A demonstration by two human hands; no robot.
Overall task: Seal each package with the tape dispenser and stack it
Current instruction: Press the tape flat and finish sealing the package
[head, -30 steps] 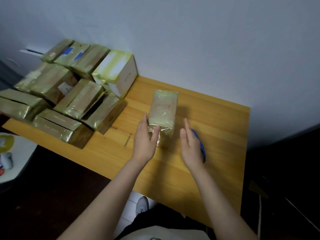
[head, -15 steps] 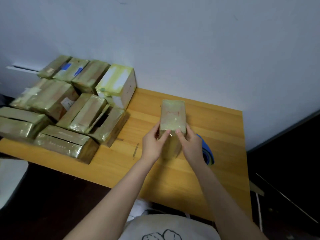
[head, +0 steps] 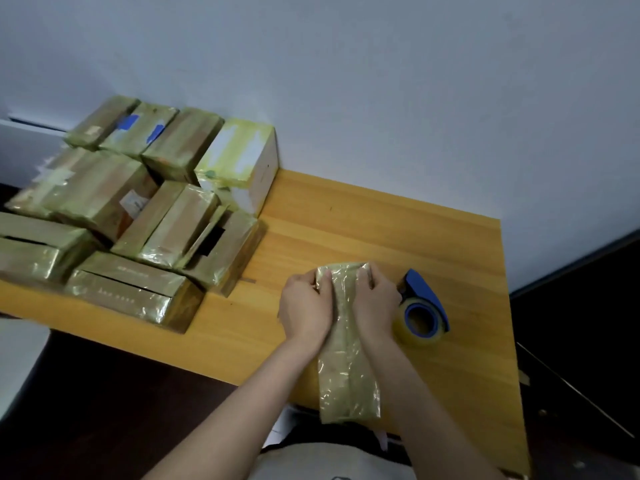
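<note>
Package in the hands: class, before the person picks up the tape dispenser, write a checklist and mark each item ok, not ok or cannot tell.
1. Package held firmly: left hand and right hand grip its far end. Ok.
2. Package fully on the table: its near end juts past the near edge. Not ok.
3. Tape dispenser close by: it lies on the table beside the right hand. Ok.
4. A hand free to take it: both hold the package. Not ok.
5. Loose tape end ready to pull: cannot tell.
</note>
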